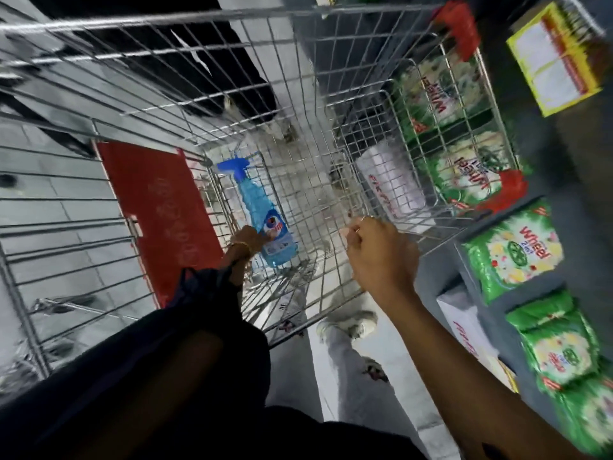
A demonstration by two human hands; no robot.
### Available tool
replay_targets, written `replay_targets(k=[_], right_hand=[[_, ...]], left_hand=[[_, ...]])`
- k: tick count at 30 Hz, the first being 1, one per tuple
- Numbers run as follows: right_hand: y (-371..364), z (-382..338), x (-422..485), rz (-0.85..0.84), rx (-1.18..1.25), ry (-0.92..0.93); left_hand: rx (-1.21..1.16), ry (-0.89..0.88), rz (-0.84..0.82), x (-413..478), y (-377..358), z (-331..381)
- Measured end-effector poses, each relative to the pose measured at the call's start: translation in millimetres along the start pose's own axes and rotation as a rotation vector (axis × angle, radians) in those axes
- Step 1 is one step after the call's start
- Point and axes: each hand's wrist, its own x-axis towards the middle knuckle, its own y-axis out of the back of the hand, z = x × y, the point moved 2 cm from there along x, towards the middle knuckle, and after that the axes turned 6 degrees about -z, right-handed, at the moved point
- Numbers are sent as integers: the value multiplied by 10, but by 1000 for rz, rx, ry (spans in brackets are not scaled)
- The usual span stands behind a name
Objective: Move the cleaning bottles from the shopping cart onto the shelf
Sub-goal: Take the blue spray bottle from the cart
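A blue spray bottle point(262, 210) with a blue trigger head lies on the floor of the wire shopping cart point(205, 71), trigger pointing away from me. My left hand point(250, 240), in a dark sleeve, reaches down into the cart and its fingers close around the bottle's lower body. My right hand point(378, 252) is closed on the cart's near right rim. The shelf point(477, 260) stands to the right of the cart. The frame is motion-blurred.
Green detergent packs point(512, 252) lie on the grey shelf at the right, with more seen through the cart's wire side. A yellow box point(557, 58) sits at the top right. A red panel point(159, 214) lines the cart's left side. My shoes point(348, 327) show below.
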Motion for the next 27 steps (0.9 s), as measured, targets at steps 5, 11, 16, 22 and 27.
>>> replay_targets(k=[5, 11, 16, 22, 27], right_hand=[[11, -6, -15, 19, 21, 17], [102, 25, -98, 141, 273, 94], [289, 131, -105, 5, 835, 63], [947, 483, -375, -153, 1410, 148], [1338, 901, -963, -70, 1521, 200]], left_hand=[[-365, 62, -40, -138, -113, 49], [-317, -212, -96, -698, 94, 516], [-417, -618, -175, -1693, 301, 1146], [-365, -939, -302, -2849, 369, 1754], [-356, -1044, -437, -3364, -5, 1946]])
